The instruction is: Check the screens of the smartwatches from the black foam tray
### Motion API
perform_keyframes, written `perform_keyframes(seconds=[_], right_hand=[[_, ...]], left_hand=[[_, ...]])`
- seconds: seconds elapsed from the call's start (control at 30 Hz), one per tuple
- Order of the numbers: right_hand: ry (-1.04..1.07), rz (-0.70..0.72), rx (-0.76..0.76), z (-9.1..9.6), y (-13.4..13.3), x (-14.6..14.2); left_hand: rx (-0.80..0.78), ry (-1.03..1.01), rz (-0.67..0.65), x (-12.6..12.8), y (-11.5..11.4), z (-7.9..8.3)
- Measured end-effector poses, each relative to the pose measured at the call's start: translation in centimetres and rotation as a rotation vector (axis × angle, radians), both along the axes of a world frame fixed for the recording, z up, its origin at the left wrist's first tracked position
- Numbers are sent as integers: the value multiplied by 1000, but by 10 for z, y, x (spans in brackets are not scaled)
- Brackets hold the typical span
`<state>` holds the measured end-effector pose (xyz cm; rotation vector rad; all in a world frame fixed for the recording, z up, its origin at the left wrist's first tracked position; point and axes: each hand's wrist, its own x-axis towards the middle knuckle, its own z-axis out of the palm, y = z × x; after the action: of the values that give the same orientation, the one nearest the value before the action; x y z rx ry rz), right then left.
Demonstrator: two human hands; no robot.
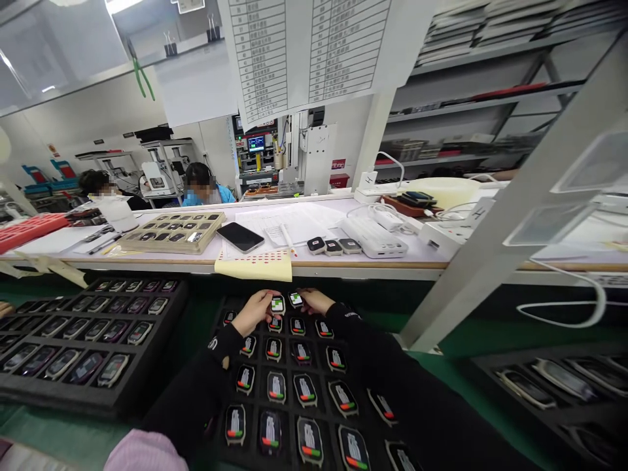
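Note:
Directly before me lies a black foam tray (287, 366) with rows of smartwatch bodies, most with lit screens showing a red and green bar. At its far edge my left hand (256, 310) is closed on a smartwatch (277, 305) whose screen is lit white and green. Just right of it, my right hand (316, 301) has its fingers on another smartwatch (296, 299), also lit white and green. Both watches are held over the back row, close together and apart. Black sleeves cover my forearms and hide parts of the tray.
Another foam tray of watches (93, 327) lies left, and one more (564, 386) lies right. A slanted grey post (471, 261) rises at right. The shelf ahead holds a phone (240, 237), a beige tray (169, 232), small watches and a white charger (375, 235).

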<state>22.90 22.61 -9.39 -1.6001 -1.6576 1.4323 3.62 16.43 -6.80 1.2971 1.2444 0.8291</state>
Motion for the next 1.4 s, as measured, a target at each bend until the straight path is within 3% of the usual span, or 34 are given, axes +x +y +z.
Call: perform_keyframes(seconds=[0.17,0.33,0.53,0.67,0.83,0.97,1.2,1.4], right_hand=[[372,-60,-46,19,-50,16],[689,-60,51,48,-101,19],[866,-103,241,78,-137,2],[918,-160,328,88,-153,-1],[892,-150,376,86,-166,2],[859,-150,394,84,-168,5],[719,-154,428,87,-168,13],[792,-161,398,94,-170,19]], left_hand=[[71,-57,-43,-5,-45,26],[266,-100,-93,4,-83,57],[434,-166,51,15,-109,84],[430,-227,107,19,-117,87],[419,-264,15,24,-118,84],[419,-269,-27,28,-119,84],[389,-188,19,27,-117,81],[389,-190,61,28,-114,81]])
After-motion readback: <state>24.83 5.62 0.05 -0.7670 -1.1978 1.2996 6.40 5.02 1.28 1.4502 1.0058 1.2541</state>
